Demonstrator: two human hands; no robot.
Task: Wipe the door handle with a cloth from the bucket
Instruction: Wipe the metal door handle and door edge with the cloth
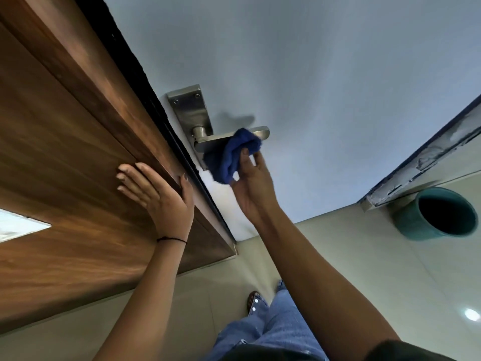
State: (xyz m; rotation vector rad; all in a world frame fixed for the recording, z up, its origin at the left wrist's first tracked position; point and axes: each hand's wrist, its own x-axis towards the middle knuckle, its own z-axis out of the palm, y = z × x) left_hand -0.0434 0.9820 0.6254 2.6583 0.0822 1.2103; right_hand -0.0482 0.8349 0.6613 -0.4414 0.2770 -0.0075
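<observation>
A brushed-metal door handle point(208, 143) on a metal backplate point(188, 110) is mounted on the pale blue-grey door point(312, 87). My right hand point(253, 185) holds a bunched dark blue cloth point(231, 155) pressed against the lever; the cloth covers the lever's middle, and the tip sticks out to the right. My left hand point(158, 195) lies flat with fingers spread on the brown wooden panel point(65, 152) next to the door's edge, holding nothing. A teal bucket point(437, 213) stands on the floor at the right; its inside is dark.
The floor point(351, 269) is pale glossy tile. A worn white-and-blue frame edge point(421, 162) runs diagonally at the right, above the bucket. My legs in blue jeans point(273, 327) and a sandalled foot point(253, 299) are at the bottom centre.
</observation>
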